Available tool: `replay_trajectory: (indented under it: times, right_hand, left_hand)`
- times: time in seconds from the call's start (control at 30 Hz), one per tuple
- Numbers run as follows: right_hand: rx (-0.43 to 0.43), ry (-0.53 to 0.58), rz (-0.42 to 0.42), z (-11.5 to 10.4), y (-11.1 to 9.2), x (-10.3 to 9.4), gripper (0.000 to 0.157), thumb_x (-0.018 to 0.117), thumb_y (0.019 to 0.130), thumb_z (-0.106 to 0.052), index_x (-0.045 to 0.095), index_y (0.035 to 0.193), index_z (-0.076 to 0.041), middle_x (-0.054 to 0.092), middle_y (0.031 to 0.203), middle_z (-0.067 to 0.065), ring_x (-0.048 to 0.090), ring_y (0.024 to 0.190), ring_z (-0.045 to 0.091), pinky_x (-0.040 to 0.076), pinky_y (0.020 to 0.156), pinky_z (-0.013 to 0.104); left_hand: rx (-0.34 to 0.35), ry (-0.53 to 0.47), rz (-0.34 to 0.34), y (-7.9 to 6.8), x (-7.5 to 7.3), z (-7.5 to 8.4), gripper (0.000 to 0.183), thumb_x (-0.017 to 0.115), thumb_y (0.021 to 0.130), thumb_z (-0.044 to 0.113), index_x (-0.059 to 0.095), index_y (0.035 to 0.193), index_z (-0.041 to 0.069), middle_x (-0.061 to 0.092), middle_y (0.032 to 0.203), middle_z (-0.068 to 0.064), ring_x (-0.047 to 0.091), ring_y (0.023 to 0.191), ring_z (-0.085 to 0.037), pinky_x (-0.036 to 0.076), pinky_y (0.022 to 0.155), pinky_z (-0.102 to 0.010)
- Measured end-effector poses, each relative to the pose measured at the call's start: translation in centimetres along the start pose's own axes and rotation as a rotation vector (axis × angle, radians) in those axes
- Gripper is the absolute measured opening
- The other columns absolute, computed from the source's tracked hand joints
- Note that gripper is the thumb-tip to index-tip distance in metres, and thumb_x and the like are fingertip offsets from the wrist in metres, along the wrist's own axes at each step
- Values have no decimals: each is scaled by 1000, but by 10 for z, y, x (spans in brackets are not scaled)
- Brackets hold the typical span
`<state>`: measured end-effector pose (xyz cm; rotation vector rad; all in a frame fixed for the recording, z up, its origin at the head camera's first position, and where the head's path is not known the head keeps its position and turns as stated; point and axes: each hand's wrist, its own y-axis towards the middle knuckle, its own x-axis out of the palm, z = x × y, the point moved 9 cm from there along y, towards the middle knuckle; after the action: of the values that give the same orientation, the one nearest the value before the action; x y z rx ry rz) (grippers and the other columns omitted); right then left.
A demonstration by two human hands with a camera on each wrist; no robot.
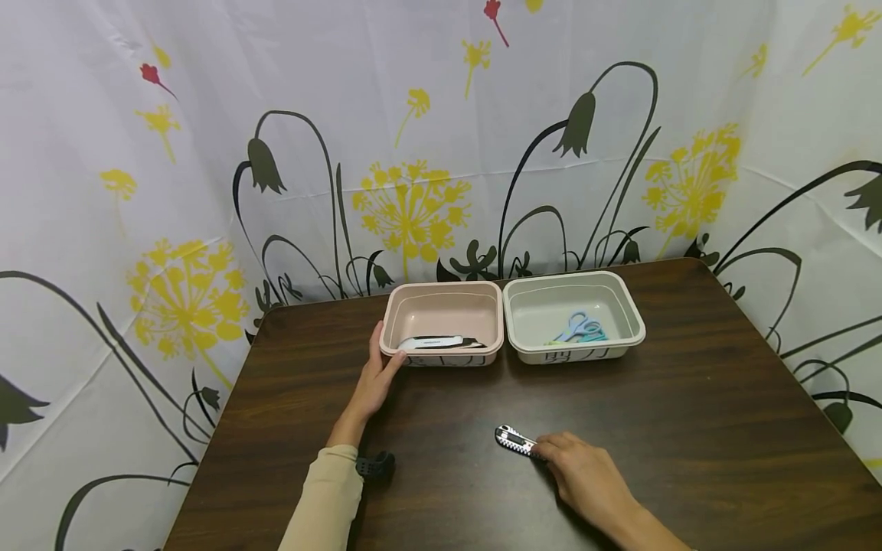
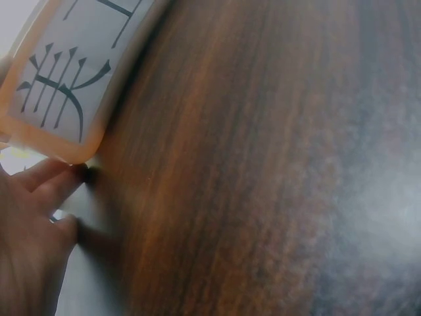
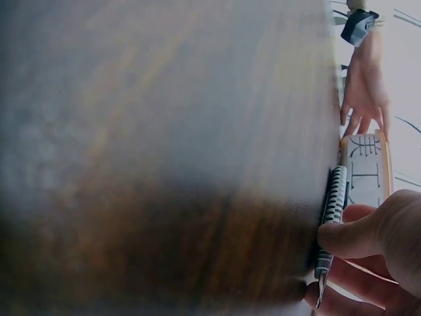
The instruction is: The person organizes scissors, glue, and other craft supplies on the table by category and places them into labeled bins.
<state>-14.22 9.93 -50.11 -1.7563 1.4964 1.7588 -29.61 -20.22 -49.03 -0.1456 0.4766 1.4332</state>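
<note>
Near the table's front, my right hand [image 1: 586, 478] pinches a utility knife [image 1: 515, 441] with a black-and-silver ribbed handle, low over the wood. In the right wrist view the thumb lies along the knife [image 3: 335, 197], and a thin metal end shows past it. Further back on the left, my left hand [image 1: 372, 383] rests against the left front corner of a pink bin [image 1: 441, 295], fingers along its side and thumb at its front. Inside that bin lie a white cutter [image 1: 430, 342] and a dark slim tool partly behind it. A character label [image 2: 66, 85] covers the bin's front.
A pale grey-green bin [image 1: 572, 287] stands right beside the pink one, holding light blue scissors [image 1: 582, 327] and other small items. Both bins are at the back of the dark wooden table [image 1: 689, 398]. A flower-printed curtain [image 1: 413, 115] hangs behind.
</note>
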Motion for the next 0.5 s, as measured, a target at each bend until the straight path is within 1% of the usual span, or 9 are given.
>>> replay_trajectory:
  times: [0.17, 0.27, 0.4, 0.5]
  right_hand:
    - [-7, -16, 3, -3, -1, -2, 33, 80, 71, -2, 74, 97, -21, 69, 100, -8, 65, 89, 11, 54, 64, 33]
    - [-12, -15, 3, -5, -1, -2, 33, 80, 71, -2, 74, 97, -22, 68, 99, -10, 65, 88, 10, 54, 64, 33]
    - [-17, -7, -7, -6, 0, -2, 33, 79, 73, -3, 74, 99, -24, 68, 98, -13, 65, 88, 8, 54, 66, 32]
    - [-25, -5, -10, -8, 3, -3, 33, 77, 75, -4, 73, 101, -24, 68, 99, -13, 65, 88, 8, 54, 66, 32]
  left_hand:
    - [8, -10, -6, 1, 0, -1, 75, 55, 101, 16, 6, 157, 4, 24, 155, -29, 30, 139, -43, 26, 109, -56]
    - [12, -19, -14, 1, 0, -1, 75, 54, 101, 17, 6, 157, 5, 24, 155, -30, 31, 139, -44, 28, 108, -57]
    - [15, -25, -18, 2, 0, 0, 74, 54, 101, 17, 6, 157, 5, 24, 155, -29, 31, 139, -43, 28, 107, -56]
    - [15, -20, -19, 2, 1, 1, 74, 54, 101, 15, 5, 156, 3, 23, 154, -31, 31, 139, -44, 28, 107, -56]
